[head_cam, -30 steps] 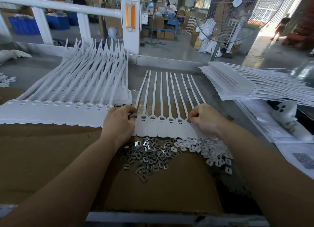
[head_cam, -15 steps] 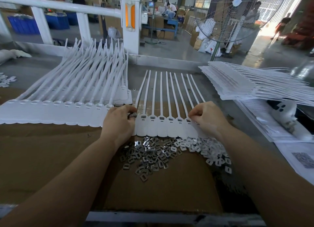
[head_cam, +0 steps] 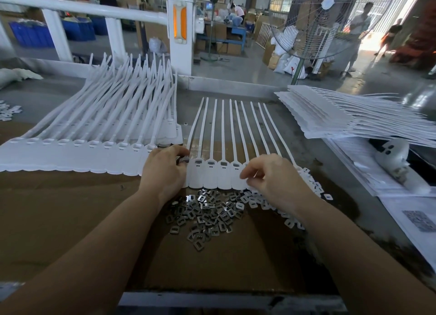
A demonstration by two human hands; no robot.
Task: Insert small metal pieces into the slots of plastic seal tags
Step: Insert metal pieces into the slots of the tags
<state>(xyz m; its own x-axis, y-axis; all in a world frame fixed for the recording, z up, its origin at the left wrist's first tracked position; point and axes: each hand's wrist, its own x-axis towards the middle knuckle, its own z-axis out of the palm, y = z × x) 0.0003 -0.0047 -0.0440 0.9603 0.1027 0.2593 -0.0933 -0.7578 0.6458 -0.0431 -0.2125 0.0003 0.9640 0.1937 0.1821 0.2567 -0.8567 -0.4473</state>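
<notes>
A joined strip of white plastic seal tags lies flat in front of me, its straps pointing away. Several slots along it show grey metal inserts. My left hand is at the strip's left end, thumb and forefinger pinching a small dark metal piece at the leftmost tag's slot. My right hand hovers over the strip's right end, fingers loosely curled with nothing visible in them. A heap of loose metal pieces lies just below the strip, between my wrists.
Small white plastic pieces are scattered beside my right wrist. A fanned stack of tag strips lies left, another stack at the right. Brown cardboard covers the bench. Papers and a white object lie far right.
My right hand has lifted off the right end of the strip and drawn back toward me and slightly left. My left hand has stayed at the leftmost tag.
</notes>
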